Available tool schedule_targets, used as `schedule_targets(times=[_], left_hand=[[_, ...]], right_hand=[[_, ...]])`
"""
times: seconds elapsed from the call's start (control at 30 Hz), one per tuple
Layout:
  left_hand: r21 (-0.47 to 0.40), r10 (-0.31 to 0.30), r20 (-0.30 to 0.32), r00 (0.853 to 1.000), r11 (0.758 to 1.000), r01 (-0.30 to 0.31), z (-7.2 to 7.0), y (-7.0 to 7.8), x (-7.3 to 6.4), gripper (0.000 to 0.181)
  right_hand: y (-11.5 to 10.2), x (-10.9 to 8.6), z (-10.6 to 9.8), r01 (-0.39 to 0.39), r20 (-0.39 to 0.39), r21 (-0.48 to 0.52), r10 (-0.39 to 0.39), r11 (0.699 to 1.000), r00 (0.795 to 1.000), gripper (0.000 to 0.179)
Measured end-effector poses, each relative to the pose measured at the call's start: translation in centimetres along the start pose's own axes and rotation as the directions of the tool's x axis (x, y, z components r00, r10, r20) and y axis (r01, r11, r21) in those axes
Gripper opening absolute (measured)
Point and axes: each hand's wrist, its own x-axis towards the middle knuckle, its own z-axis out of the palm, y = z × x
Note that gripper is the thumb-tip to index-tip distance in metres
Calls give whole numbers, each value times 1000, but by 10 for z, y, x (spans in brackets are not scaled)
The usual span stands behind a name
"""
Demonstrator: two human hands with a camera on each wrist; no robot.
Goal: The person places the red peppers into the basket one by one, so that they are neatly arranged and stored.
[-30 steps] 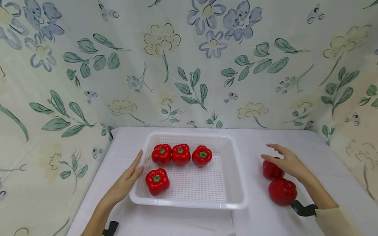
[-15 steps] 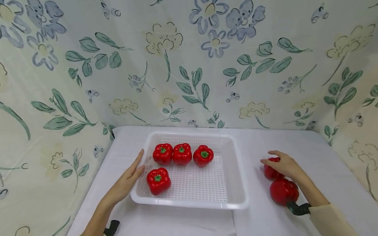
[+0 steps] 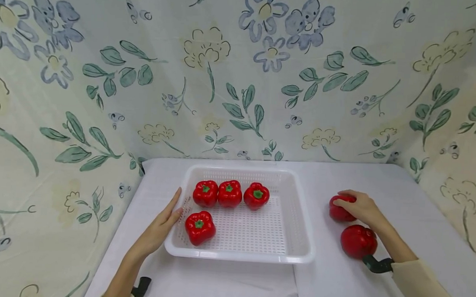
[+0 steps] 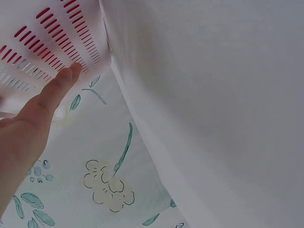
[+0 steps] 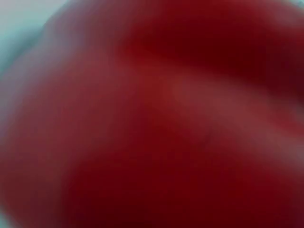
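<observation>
At the right of the head view, my right hand (image 3: pixel 363 208) grips a red bell pepper (image 3: pixel 339 209), thumb on the near side and fingers over the far side. A second red bell pepper (image 3: pixel 358 242) sits just below that hand, close to the wrist strap. My left hand (image 3: pixel 160 226) lies along the left wall of a white plastic basket (image 3: pixel 240 256), its fingers straight against the outside. In the left wrist view, the fingertips touch the slotted basket wall (image 4: pixel 57 35). Blurred red pepper surface (image 5: pixel 190 156) fills the right wrist view.
Inside the basket, a row of three red bell peppers (image 3: pixel 230 194) stands along the back, and another red bell pepper (image 3: pixel 200 228) sits at the front left. A white cloth covers the table (image 3: pixel 217 283). Floral fabric (image 3: pixel 240 78) hangs behind and at both sides.
My right hand has come down onto the farther loose pepper, and its fingers have closed round it. That pepper has shifted slightly left. The left hand stays at the basket.
</observation>
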Motion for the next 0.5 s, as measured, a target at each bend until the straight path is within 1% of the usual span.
schedule_targets(times=[0.13, 0.2, 0.37, 0.5], left_hand=[[3, -1, -3, 1000, 1000, 1, 0, -1, -1, 64], [3, 0, -3, 1000, 1000, 0, 0, -1, -1, 64], [5, 5, -4, 1000, 1000, -5, 0, 0, -2, 64], [5, 5, -5, 1000, 1000, -5, 1, 0, -2, 64]], right_hand=[[10, 0, 1, 125, -20, 65, -124, 990, 992, 68], [15, -1, -1, 170, -12, 92, -170, 981, 985, 66], [27, -7, -4, 212, 25, 146, -218, 966, 976, 64], [33, -10, -5, 237, 24, 126, -242, 963, 970, 62]])
